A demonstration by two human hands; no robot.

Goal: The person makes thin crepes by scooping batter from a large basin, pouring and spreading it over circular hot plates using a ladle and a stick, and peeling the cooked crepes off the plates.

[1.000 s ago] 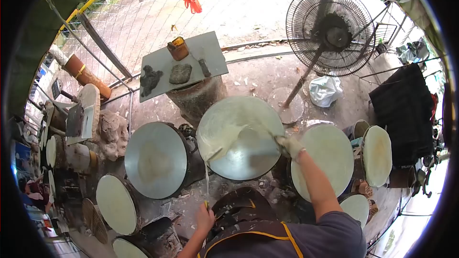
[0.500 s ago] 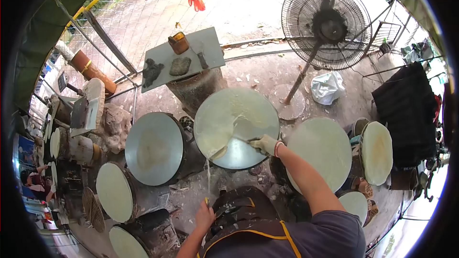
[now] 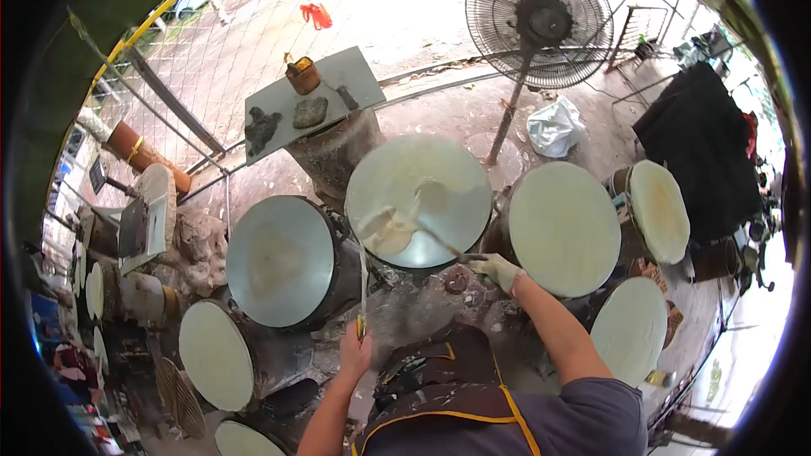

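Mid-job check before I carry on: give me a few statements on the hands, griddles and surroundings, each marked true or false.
1. The right hand wears a pale glove and holds a long-handled tool. True.
2. The left hand is gloved too. False: it is bare, gripping a yellow-handled tool.
3. Pale batter covers the whole middle griddle. False: bare metal shows on its near side.
4. The neighbouring griddle just to its left has a brownish patch at its centre. True.
5. The pedestal fan stands left of the grey board. False: it stands to the right.
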